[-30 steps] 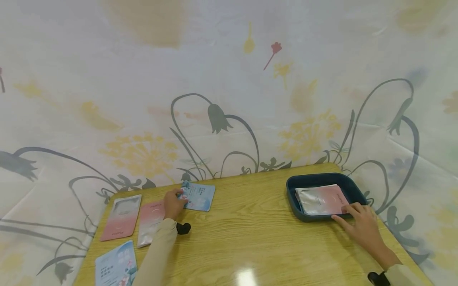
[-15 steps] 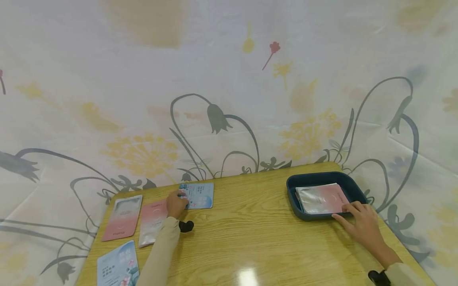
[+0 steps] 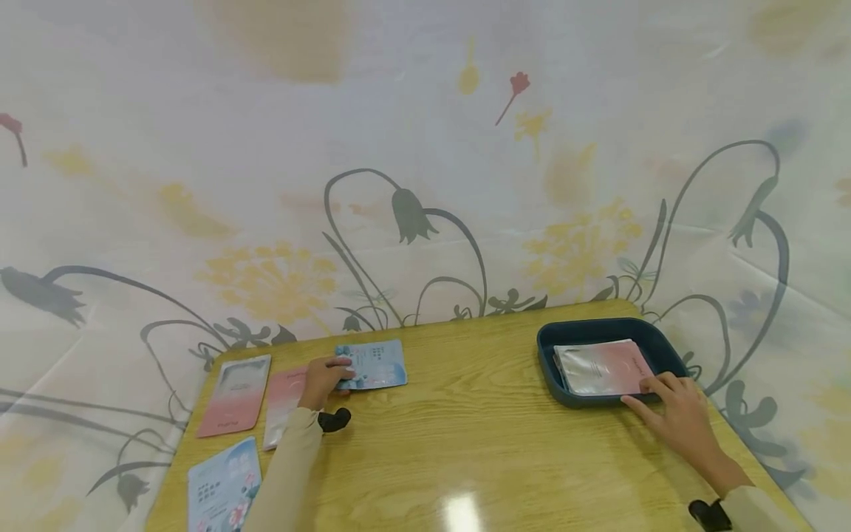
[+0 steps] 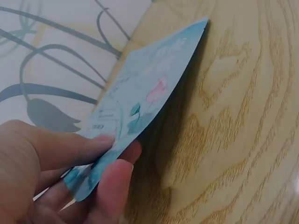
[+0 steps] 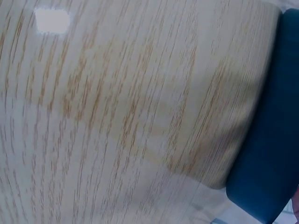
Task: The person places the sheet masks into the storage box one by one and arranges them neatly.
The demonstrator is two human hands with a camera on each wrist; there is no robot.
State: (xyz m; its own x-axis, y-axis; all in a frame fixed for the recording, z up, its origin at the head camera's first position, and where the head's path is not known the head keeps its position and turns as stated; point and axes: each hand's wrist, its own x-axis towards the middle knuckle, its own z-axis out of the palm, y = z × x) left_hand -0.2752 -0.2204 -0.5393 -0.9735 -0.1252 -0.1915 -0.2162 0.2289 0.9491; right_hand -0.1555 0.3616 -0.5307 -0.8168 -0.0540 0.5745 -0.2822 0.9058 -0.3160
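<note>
My left hand (image 3: 324,380) pinches one end of a light-blue sheet mask packet (image 3: 377,363) with a pink flower print. In the left wrist view, the thumb of the left hand (image 4: 60,172) lies on top of the packet (image 4: 140,98) and fingers are beneath; its far end tilts up off the wood. At the right, my right hand (image 3: 681,417) grips the near rim of a dark blue tray (image 3: 552,384), fingers over the edge and thumb outside. Inside the tray lies a small stack of silver-and-pink packets (image 3: 601,368). The right wrist view shows the tray's outer wall (image 5: 266,126).
Two silver-and-pink packets lie at the left of the table (image 3: 465,414), a far-left packet (image 3: 236,395) and a second packet (image 3: 282,403) partly behind my left arm. Another light-blue packet (image 3: 222,488) is nearer the front. A flower-printed cloth (image 3: 425,148) hangs behind the table.
My left hand has taken hold of the blue packet's end and lifted it from lying flat on the table. The right hand keeps its place on the tray. The head view shifts slightly.
</note>
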